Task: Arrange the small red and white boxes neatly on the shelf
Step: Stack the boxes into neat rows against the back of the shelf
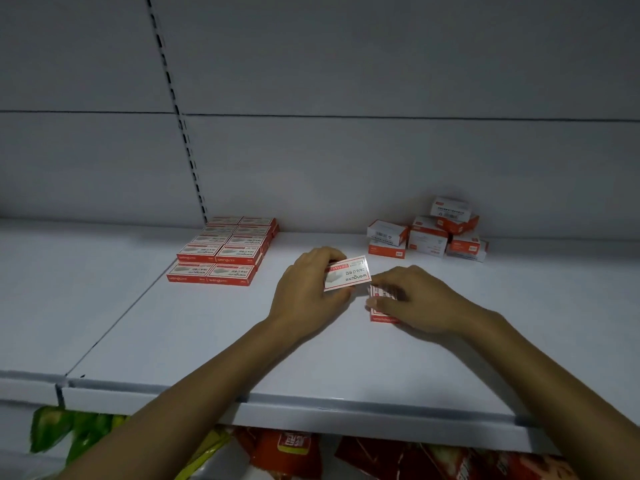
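Head view. Nearest, under the shelf lip: red snack packets. Both forearms reach in over the lip.

Landmark is the stacked block of staple boxes, squared up, two across, at the back panel.

Right and forward of the block, the right hand sits low. Its fingers curl over a flat staple box lying on the shelf, thumb at its left edge. The box is mostly hidden, but this reads as a grasp.

Just behind, closer to the block, the left hand grasps the lifted staple box by its left end. Its face tips toward the camera and its long axis runs left-right.

The block lies left and back of that grip. The left hand is nearer, so I judge it the placing hand.

Far right of the block is a loose pile of orange and white boxes.
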Available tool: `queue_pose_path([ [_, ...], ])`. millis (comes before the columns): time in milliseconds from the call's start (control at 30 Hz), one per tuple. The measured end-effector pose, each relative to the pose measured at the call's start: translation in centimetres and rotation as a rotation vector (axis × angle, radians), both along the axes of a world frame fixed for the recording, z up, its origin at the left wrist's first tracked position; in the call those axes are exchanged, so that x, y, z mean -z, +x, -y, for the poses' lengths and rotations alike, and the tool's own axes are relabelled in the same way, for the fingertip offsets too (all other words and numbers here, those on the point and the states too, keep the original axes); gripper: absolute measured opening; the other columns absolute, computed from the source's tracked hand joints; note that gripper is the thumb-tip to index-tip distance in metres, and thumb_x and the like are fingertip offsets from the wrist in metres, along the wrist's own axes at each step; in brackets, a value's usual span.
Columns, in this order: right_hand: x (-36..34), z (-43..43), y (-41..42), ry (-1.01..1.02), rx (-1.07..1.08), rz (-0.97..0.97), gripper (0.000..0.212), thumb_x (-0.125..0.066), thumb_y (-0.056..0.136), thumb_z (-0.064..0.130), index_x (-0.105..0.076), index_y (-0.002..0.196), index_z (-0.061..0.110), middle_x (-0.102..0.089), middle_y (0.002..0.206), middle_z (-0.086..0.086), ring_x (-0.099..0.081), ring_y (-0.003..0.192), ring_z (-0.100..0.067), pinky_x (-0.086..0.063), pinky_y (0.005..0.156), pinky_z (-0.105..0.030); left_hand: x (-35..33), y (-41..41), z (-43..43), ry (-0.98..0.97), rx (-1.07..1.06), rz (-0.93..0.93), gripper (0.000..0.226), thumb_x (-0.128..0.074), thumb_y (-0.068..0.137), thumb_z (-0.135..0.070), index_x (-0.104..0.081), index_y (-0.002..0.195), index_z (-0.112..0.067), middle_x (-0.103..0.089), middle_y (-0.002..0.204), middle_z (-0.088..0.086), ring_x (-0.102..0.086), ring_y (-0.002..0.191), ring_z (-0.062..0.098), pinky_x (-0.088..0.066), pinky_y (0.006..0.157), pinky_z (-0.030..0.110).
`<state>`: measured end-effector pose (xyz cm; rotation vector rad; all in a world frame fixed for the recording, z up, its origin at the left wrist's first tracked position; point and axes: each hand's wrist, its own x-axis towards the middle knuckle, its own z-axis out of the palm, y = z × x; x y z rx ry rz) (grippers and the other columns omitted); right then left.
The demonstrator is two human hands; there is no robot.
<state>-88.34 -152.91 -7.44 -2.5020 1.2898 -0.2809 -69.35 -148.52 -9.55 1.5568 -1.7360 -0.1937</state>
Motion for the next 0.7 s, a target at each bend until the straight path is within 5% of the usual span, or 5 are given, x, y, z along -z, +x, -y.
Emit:
queue_pose_path([
  [167, 0.1, -1.1, 4.9, -0.187, 0.274, -0.034, 0.049, -0.050, 0.087, 0.060, -0.062, 0.117, 0.023, -0.064, 0.103, 0.003, -0.058, 0.081, -0.011, -0.050, 0.071, -0.025, -0.8, 3.3, -0.5, 0.059, 0.091, -0.063, 0.035, -0.072, 0.076, -0.041, -0.053, 0.104, -0.034, -0.064, 0.108, -0.015, -0.062, 0.092, 0.007, -0.056, 0.071, 0.022],
  [267, -0.9, -0.4, 6.2, 0.054, 0.200, 0.070, 0.044, -0.054, 0.087, 0.055, -0.064, 0.114, 0.023, -0.066, 0.107, 0.005, -0.061, 0.085, -0.010, -0.049, 0.072, -0.025, -1.4, 6.2, -1.1, 0.067, 0.137, -0.043, 0.033, -0.070, 0.074, -0.043, -0.055, 0.102, -0.035, -0.063, 0.101, -0.018, -0.061, 0.089, 0.005, -0.056, 0.070, 0.026],
  [367, -1.6, -0.4, 6.0, 0.176, -0.019, -0.027, 0.046, -0.069, 0.075, 0.057, -0.065, 0.113, 0.030, -0.059, 0.103, 0.018, -0.055, 0.089, -0.004, -0.043, 0.074, -0.020, -1.4, 9.5, -1.6, 0.080, 0.162, 0.009, 0.037, -0.066, 0.068, -0.045, -0.055, 0.102, -0.038, -0.061, 0.101, -0.020, -0.058, 0.092, 0.002, -0.055, 0.073, 0.031],
  [700, -2.0, -2.0, 14.3, -0.078, 0.065, 0.108, 0.044, -0.075, 0.073, 0.045, -0.064, 0.114, 0.035, -0.056, 0.098, 0.010, -0.051, 0.084, -0.006, -0.046, 0.073, -0.028, -0.9, 19.1, -3.1, 0.041, 0.181, 0.208, 0.055, -0.073, 0.073, -0.049, -0.054, 0.123, -0.037, -0.054, 0.114, -0.021, -0.047, 0.103, 0.001, -0.047, 0.085, 0.026],
])
